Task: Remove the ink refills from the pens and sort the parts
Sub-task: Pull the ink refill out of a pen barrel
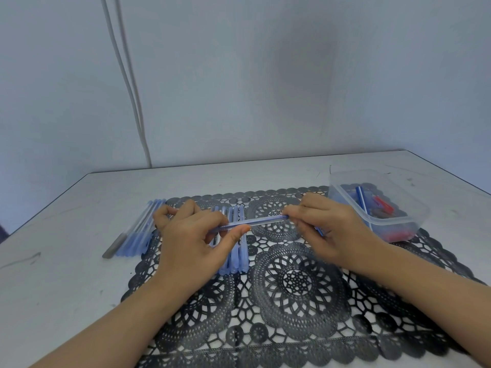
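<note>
Both hands are up over the mat, mid-frame, with one blue pen stretched nearly level between them. The left hand pinches the pen's left end, thumb below and curled fingers on top. The right hand nips the right end with bunched fingertips. A short blue bit pokes out under its palm, and I can't tell what it is.

Right behind the left hand, a row of blue pens lies side by side on the mat, running away from the camera. Further left, half on the mat's edge and half on the white table, sits a second bundle of blue pens, with a grey pen just beside it on the outer side.

Over at the right of the frame, a clear tub rests on the mat's far corner, near the right hand but apart from it. Inside it are blue sticks and red pieces, too blurred to sort out.

Upper left, two pale cables run down the wall.
</note>
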`<control>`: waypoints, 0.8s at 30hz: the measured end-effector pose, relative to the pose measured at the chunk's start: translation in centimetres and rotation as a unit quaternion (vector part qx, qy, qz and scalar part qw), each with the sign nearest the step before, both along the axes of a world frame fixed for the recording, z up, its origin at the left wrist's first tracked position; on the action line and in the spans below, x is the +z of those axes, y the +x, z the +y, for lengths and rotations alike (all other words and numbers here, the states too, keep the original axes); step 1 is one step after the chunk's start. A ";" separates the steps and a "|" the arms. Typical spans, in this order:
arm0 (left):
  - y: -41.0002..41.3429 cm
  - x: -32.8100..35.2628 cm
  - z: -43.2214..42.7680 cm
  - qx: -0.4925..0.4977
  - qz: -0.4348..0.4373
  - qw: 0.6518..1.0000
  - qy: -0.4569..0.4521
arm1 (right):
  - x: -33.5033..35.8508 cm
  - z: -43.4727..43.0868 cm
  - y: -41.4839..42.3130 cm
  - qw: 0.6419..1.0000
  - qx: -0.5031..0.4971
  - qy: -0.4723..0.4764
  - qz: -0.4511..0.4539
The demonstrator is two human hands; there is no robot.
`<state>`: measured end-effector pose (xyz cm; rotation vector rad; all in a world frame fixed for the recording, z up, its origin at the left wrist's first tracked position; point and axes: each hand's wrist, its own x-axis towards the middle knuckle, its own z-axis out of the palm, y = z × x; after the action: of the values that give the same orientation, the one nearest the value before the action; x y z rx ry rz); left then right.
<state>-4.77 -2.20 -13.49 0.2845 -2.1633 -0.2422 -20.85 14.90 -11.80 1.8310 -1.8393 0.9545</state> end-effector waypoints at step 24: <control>-0.4 -0.5 -0.5 0.093 0.004 0.994 0.064 | -0.5 -0.2 -0.1 0.997 -0.014 -0.004 -0.071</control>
<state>-5.15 -2.73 -13.99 0.5543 -2.1017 -0.2755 -20.96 14.74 -12.26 1.7700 -1.9354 1.1056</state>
